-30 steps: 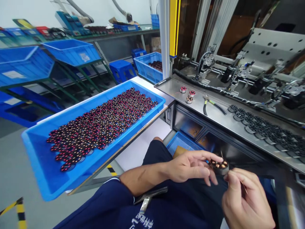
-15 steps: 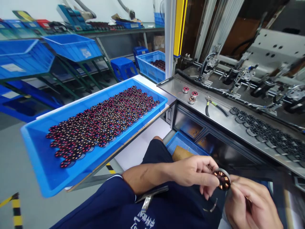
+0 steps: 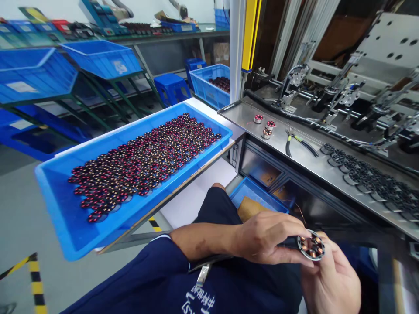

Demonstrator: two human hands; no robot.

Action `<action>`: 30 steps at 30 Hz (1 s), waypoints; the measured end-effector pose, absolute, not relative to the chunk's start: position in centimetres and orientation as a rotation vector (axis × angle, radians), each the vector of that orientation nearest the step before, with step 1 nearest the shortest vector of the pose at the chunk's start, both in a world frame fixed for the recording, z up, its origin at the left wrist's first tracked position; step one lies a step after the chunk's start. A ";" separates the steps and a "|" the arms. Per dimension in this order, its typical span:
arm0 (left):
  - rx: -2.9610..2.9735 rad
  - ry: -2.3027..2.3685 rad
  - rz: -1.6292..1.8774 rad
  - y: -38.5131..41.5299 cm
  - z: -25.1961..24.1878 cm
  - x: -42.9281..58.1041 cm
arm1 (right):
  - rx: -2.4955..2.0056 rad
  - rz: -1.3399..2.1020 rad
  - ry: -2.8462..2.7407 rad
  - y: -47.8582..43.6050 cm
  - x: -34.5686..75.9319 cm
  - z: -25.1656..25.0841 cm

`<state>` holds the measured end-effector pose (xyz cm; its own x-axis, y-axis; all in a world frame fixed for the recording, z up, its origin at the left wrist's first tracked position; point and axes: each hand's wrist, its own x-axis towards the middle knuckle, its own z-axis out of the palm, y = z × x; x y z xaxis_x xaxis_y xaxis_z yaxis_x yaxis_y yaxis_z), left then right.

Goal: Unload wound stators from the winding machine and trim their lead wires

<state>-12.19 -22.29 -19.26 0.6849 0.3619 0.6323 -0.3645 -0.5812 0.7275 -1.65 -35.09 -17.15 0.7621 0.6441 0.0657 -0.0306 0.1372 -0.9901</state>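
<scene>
Metal bench [image 3: 278, 136], one, with one machine [image 3: 347, 97] behind it. Item in hand: one copper-wound ring [image 3: 313, 248], off the bench, held low in front of it; our left hand [image 3: 271, 237] pinches it between thumb and fingers, our right hand [image 3: 334, 270] grips its other side, some fingers hidden. Hazards, as we judge them: one loose wire [image 3: 300, 213] sticks up behind the left hand and could snag if the ring is turned, tugging a coil loose; whether it joins the ring, we cannot tell. Fingertips pressed on the coils could shift them; a slack pinch could drop the ring. Counted outward: pliers [image 3: 290, 132], one pair; finished-looking rings [image 3: 258, 120], three, near the pliers, two red, one copper-coloured; dark rings [image 3: 381, 181], massed, too crowded to count; blue tray [image 3: 62, 205], one, its small rings [image 3: 144, 161] beyond our count; large raised blue tubs [image 3: 98, 65], two, far left.
</scene>
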 end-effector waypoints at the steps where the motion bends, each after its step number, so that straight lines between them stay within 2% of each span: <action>1: 1.989 0.001 1.002 -22.3 -19.4 -12.3 | -1.336 0.611 -0.493 -35.2 -1.5 -17.3; 5: 2.041 0.044 0.956 -22.4 -19.7 -12.5 | -1.299 0.723 -0.396 -35.3 -1.3 -17.8; 21: 2.051 -0.095 0.977 -21.8 -18.3 -13.4 | -1.287 0.713 -0.444 -35.1 -1.3 -17.9; 30: 1.820 -0.225 0.923 -21.7 -17.7 -14.2 | -1.387 0.350 -0.791 -35.1 -0.8 -17.4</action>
